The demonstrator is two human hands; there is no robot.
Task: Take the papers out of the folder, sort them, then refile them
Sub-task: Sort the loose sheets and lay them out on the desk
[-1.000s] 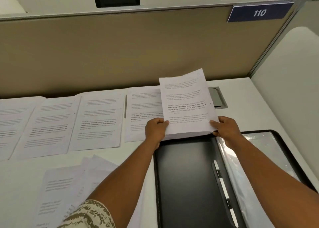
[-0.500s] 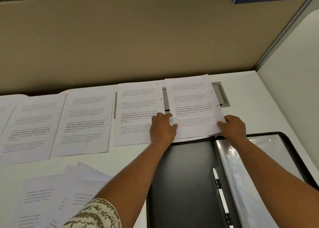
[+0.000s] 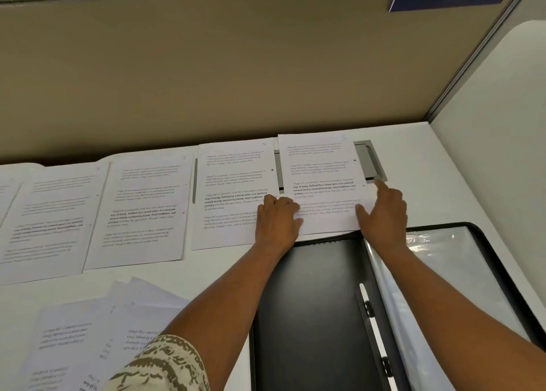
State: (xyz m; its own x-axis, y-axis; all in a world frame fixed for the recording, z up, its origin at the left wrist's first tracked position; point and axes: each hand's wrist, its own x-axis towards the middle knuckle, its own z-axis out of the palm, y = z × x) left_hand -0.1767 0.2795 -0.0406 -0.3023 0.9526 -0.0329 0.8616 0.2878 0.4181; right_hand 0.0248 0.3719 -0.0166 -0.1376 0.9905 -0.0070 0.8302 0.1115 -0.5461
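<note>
A black folder (image 3: 313, 302) lies open on the white desk, with a metal fastener strip (image 3: 376, 331) and clear plastic sleeves (image 3: 449, 272) on its right half. A printed sheet marked 5 (image 3: 322, 169) lies flat at the back, just beyond the folder. My left hand (image 3: 277, 216) rests on its lower left corner with curled fingers. My right hand (image 3: 384, 210) touches its right edge, index finger stretched out. Sheets marked 4 (image 3: 233, 183) and 3 (image 3: 147, 207) lie in a row to the left, with further sheets (image 3: 50, 213) beyond them.
A loose pile of printed papers (image 3: 97, 331) sits at the front left. A grey cable hatch (image 3: 370, 163) is set into the desk behind sheet 5. A tan partition (image 3: 236, 80) bounds the back, a white panel (image 3: 502, 124) the right.
Both hands lowered sheet 5 from upright onto the desk at the right end of the row. My right index finger has stretched out along the sheet's edge.
</note>
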